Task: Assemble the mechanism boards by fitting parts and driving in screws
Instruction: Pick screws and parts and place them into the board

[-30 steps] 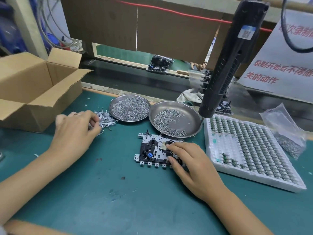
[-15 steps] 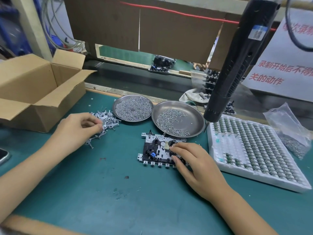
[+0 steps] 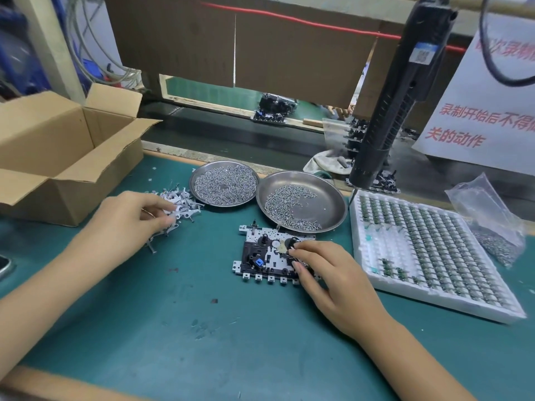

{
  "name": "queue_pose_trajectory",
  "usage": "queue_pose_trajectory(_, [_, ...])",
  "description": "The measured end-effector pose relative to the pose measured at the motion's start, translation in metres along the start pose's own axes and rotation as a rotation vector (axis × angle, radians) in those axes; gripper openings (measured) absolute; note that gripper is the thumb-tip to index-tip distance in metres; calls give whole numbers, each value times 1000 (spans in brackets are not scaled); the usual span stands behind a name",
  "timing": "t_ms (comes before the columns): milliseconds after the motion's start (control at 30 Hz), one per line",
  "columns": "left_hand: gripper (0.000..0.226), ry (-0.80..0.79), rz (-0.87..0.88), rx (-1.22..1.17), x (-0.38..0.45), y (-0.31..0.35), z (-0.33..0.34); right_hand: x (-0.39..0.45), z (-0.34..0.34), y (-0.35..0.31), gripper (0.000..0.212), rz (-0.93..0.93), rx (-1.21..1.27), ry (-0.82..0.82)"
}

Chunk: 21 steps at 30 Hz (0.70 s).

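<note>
A black and silver mechanism board (image 3: 265,257) with a blue part lies flat on the green mat in the middle. My right hand (image 3: 330,273) covers its right end, with curled fingertips pinching a small black part on the board. My left hand (image 3: 130,218) is at the left, its fingertips pinching a small grey metal lever out of the loose pile of grey levers (image 3: 181,202). Two round steel dishes of screws, a fuller one (image 3: 224,183) and a sparser one (image 3: 301,202), stand just behind the board.
An open cardboard box (image 3: 66,157) stands at the far left. A white foam tray (image 3: 428,253) of small green parts lies at the right, with a plastic bag of screws (image 3: 492,224) beyond it. A black electric screwdriver (image 3: 396,102) hangs above the tray's near corner. A conveyor runs behind.
My left hand has drawn back slightly from the lever pile toward me, fingers now pinching a lever. My right hand stays on the board's right end.
</note>
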<state>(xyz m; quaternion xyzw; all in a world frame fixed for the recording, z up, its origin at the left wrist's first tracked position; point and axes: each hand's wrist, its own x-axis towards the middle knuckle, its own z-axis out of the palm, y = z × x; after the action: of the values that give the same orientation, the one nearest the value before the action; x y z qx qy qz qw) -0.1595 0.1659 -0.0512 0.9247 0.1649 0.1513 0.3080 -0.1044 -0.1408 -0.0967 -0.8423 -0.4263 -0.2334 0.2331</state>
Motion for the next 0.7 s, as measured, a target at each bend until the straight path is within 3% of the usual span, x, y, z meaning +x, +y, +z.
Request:
queue_pose_trajectory(233, [13,-124,-98,-302,4,-1,-12,0,-1,0,31,3,1,-11])
queue_pose_trajectory(700, [21,-211,-270,-408,1,-5,10,1,-1,-3,31,-10,14,-5])
